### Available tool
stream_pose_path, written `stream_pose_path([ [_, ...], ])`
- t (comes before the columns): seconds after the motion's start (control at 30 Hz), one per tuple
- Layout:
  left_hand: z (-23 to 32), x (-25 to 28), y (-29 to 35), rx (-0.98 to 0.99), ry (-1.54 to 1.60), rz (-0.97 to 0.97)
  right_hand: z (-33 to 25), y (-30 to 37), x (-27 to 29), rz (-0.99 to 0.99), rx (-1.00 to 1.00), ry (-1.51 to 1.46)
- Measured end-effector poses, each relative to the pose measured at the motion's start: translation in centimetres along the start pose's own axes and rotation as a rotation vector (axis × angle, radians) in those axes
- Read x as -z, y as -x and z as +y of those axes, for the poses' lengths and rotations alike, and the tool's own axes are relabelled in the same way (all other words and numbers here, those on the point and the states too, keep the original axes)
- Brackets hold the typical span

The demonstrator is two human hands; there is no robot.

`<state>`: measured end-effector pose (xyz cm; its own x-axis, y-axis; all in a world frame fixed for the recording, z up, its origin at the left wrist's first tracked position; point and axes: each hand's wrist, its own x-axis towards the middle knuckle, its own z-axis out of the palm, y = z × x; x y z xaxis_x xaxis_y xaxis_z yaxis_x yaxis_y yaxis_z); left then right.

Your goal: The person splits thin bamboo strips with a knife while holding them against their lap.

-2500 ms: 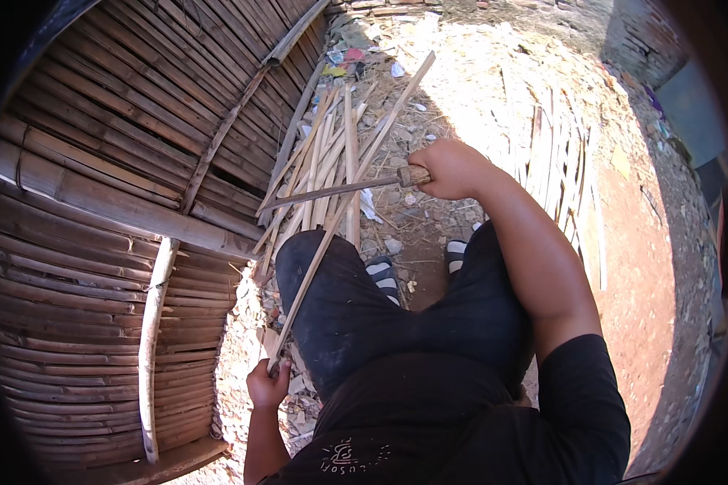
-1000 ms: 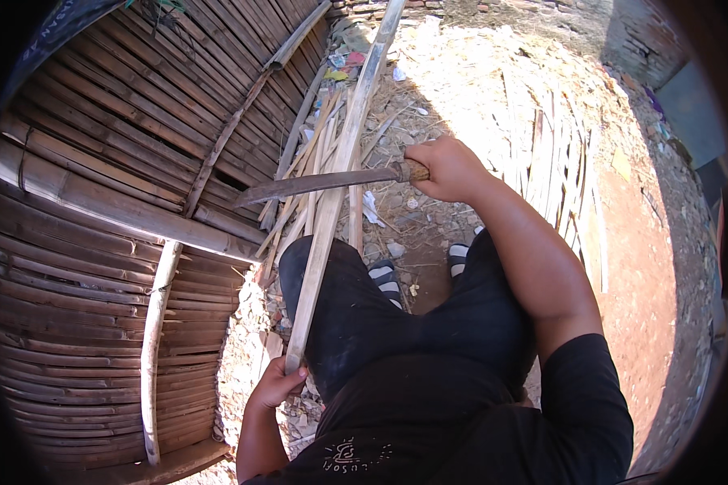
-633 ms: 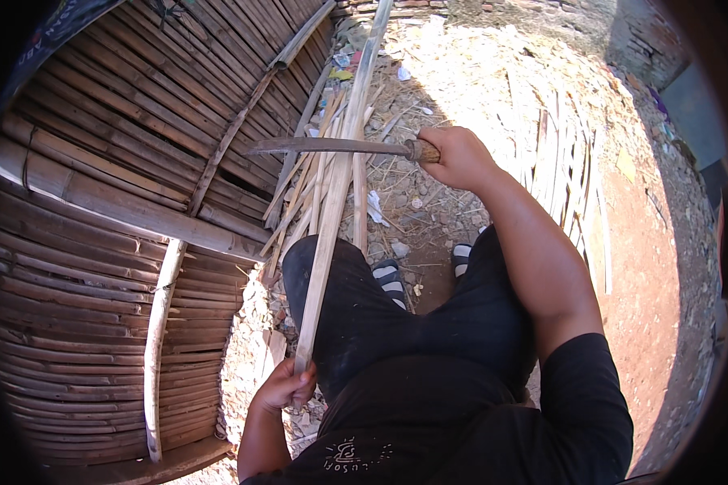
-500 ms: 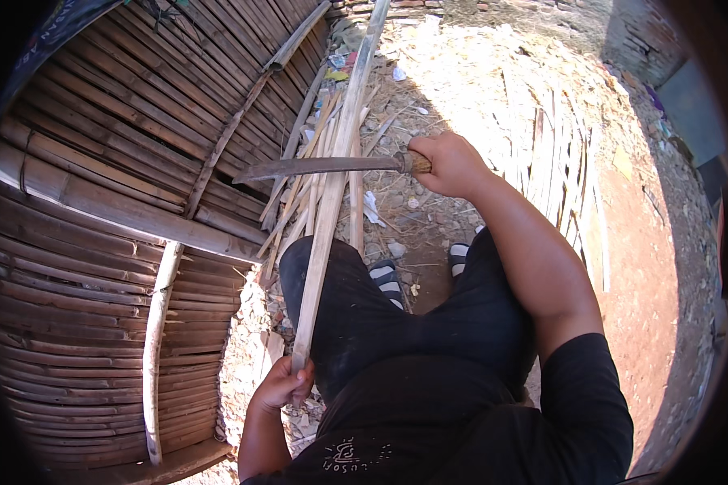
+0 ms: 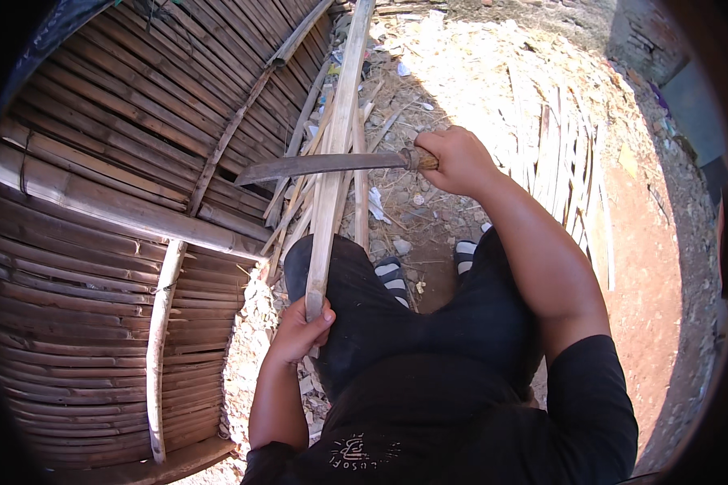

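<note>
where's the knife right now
In the head view, the knife is mostly left of centre in the upper half, gripped in the right hand and crossing the long pale strip.

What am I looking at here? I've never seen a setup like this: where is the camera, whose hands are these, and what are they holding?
There is no machine here, just a person using two bare hands. The view comes from a wide fisheye camera worn on the person's head, looking down, so straight edges bend near the rim.

The left hand grips the near end of a long pale strip, which passes over the left leg. The right hand holds a large knife by its handle, the blade crossing above the strip; whether they touch is hard to tell.

On the stony ground ahead lies a pile of similar strips, with more strips to the right. A slatted wall stands at left.
</note>
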<state>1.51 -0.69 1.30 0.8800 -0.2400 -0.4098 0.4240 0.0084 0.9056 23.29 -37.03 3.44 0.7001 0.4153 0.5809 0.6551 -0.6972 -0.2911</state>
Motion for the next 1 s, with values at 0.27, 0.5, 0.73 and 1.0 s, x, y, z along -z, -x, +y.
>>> stream_pose_path([
  [0.27,-0.9,0.1,-2.1,0.014,0.020,0.004,-3.7,-0.1,-1.5,-0.194,0.335,0.022],
  [0.5,-0.7,-0.1,-2.4,0.023,0.085,0.020,-0.9,-0.7,-0.8,-0.122,-0.026,-0.050],
  [0.73,-0.7,0.1,-2.5,0.040,0.045,0.003,-3.5,0.2,-1.4,-0.206,0.310,0.050],
  [1.0,-0.6,-0.2,-2.4,0.028,-0.020,0.028,-1.6,-0.5,-0.9,-0.083,0.130,0.038],
])
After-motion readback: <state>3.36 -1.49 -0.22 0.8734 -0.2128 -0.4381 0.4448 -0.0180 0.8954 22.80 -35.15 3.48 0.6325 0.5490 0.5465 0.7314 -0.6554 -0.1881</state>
